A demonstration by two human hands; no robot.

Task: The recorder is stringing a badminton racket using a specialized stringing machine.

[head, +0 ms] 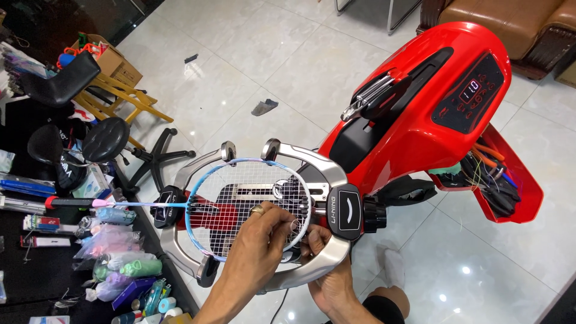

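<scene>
Both of my forearms come up from the bottom edge, meeting at the lower right rim of the racket head. My left hand (259, 235) lies over the strings with a gold ring (257, 210) on one finger, and its fingertips (287, 223) pinch a small loop of white string (296, 227) just at the frame. My right hand (329, 264) curls under the silver turntable (312, 270), with its fingers coming up at the rim beside that loop (whether they grip the string or only steady the frame, I cannot tell).

The badminton racket (246, 198) lies flat, clamped in the turntable of the red stringing machine (420, 114), its pale blue and white head facing up and its strung bed nearly full. Its shaft runs off to the left, ending in a red handle (63, 202) over the dark bench (36, 282). A black side support (349, 211) touches the head on the right, another (168, 206) sits at the throat.

Beyond, the machine's red body carries a lit panel (474, 90), and an open red tray (507, 186) holds tools. Bottles and packets (120, 264) crowd the bench edge, black stools (105, 139) stand on the white tiled floor (270, 54).
</scene>
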